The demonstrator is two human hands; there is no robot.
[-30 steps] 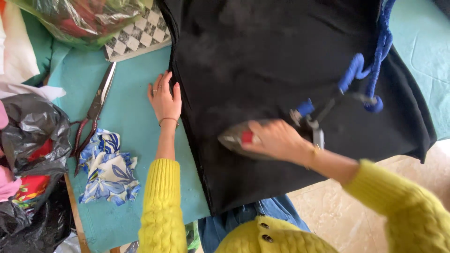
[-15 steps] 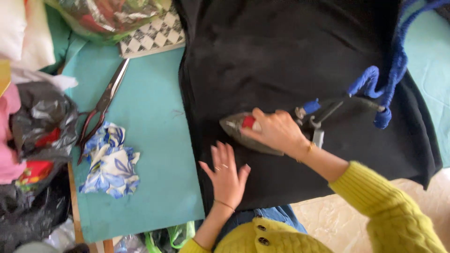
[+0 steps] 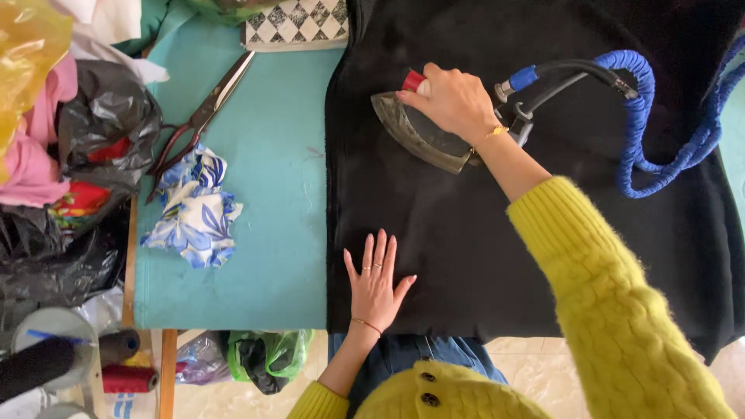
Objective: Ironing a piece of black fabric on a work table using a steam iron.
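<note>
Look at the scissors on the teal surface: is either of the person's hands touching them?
No. The scissors lie alone on the teal surface; the left hand rests flat on the black fabric, the right hand grips the iron.

The cloth (image 3: 481, 256) under the iron (image 3: 423, 136) was plain black; the iron was dull grey with a red knob (image 3: 413, 80). At three o'clock from it looped a bright blue hose (image 3: 640, 132). The table cover (image 3: 272, 233) was teal. At nine o'clock lay a white rag with blue flowers (image 3: 194, 217), and at eleven o'clock a black-and-white chequered piece (image 3: 295, 23). The sleeves (image 3: 613, 295) were fuzzy yellow-green.
</note>
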